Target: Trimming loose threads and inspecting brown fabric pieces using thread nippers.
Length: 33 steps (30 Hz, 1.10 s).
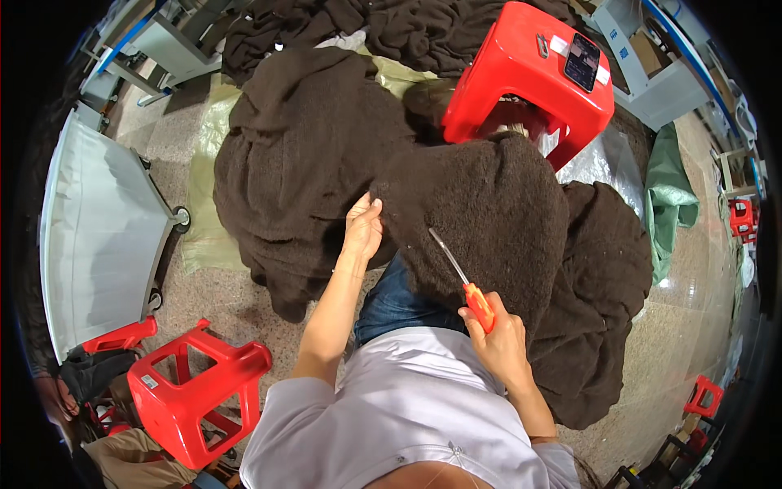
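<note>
Dark brown fleece fabric [489, 212] lies across my lap and spreads to the right. At its left edge my left hand [364, 228] is closed, pinching the fabric between thumb and fingers. My right hand [498, 346] is wrapped around the handle of a slim metal tool [481, 306] with a red-and-yellow grip. Its thin shaft points up and left over the fleece, with the tip close to the cloth's surface. Whether the tip touches the cloth, I cannot tell. A larger heap of the same brown fleece [305, 147] sits beyond my left hand.
A red plastic stool [489, 65] stands ahead, carrying a phone [582, 62] and a small metal item [542, 46]. Another red stool [175, 403] is at lower left. A white wheeled cart [102, 236] stands left; green sheeting [668, 196] lies right. Yellowish plastic sheeting [208, 179] lies under the heap.
</note>
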{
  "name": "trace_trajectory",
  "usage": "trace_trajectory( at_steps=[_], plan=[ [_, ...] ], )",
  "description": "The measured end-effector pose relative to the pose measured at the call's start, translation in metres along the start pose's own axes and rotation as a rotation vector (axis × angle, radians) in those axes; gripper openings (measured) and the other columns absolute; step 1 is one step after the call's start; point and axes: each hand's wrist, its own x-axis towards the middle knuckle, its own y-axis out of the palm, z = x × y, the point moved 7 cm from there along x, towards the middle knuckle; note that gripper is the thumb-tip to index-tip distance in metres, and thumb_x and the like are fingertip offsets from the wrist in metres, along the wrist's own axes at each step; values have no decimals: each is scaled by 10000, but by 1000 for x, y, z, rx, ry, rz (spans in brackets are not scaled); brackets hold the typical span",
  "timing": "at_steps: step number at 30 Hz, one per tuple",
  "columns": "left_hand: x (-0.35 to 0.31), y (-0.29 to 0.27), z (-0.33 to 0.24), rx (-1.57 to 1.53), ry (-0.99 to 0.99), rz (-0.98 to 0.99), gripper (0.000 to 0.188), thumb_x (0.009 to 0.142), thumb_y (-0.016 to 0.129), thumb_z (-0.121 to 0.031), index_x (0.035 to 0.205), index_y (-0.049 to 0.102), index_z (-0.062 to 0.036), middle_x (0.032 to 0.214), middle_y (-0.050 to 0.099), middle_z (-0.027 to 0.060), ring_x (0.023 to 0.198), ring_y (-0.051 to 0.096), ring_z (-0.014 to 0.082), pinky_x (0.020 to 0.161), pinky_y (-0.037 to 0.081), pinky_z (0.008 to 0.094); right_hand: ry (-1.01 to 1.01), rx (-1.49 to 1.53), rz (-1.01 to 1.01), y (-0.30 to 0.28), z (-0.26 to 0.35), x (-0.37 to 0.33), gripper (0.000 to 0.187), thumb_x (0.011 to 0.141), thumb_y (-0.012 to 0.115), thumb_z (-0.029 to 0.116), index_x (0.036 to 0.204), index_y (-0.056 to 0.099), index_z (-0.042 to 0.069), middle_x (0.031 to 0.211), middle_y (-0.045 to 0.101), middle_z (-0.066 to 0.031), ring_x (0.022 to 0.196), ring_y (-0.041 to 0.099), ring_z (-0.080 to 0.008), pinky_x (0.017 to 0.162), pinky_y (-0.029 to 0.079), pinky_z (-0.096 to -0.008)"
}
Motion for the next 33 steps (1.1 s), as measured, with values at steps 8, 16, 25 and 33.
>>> trace_trajectory(
  at_steps=[8,16,25,33],
  plan=[
    [-1,-5,9,18,14,-43,403,940,561,2,1339,502,28,1339,568,110,1206,557,202,1062,425,332,2,20,2,4,-3,0,304,888,688,322,946,550,57,642,624,-207,604,626,-429,529,476,-485],
    [-11,-17,18,68,6,-34,310,962,489,23,1262,565,35,1269,620,121,1166,585,202,1044,429,326,67,-72,76,6,-4,-7,277,881,691,276,893,546,40,626,595,-214,623,618,-433,536,460,-451],
    [-49,23,23,43,-347,-149,343,926,668,-224,1222,591,-69,1166,654,45,1024,617,155,876,489,301,21,12,26,-2,-10,-22,270,870,699,259,934,559,37,684,611,-233,671,619,-446,549,471,-456],
    [-64,11,9,230,-205,-63,214,922,626,-33,1134,617,-7,1084,679,53,894,663,125,800,553,278,64,-92,132,-10,-6,-37,244,866,699,240,907,569,37,663,588,-231,660,604,-448,546,463,-445]
  ],
)
